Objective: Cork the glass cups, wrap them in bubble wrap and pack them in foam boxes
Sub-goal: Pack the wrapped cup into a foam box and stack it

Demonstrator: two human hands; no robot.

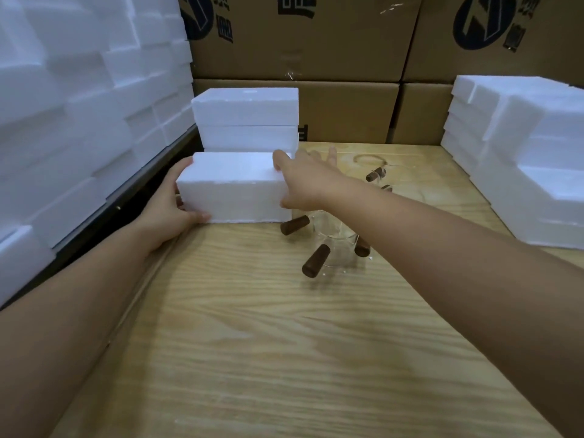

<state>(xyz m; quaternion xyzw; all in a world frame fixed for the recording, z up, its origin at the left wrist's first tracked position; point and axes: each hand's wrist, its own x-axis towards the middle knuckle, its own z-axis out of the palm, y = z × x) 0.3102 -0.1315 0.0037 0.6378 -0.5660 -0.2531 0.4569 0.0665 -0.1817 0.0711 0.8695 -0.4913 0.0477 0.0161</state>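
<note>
A closed white foam box (234, 188) rests on the wooden table (252, 327) at the left. My left hand (172, 203) grips its left end. My right hand (303, 178) presses against its right end, thumb on the top edge. Behind it stand two more closed foam boxes (246, 121), stacked. Just right of the held box, several clear glass cups (335, 245) with dark wooden handles (316, 260) sit on the table, partly hidden under my right forearm. Another glass cup (379, 175) lies farther back.
A tall pile of white foam pieces (79, 121) fills the left side. Another stack of foam parts (518, 159) stands at the right. Brown cardboard cartons (331, 58) line the back wall.
</note>
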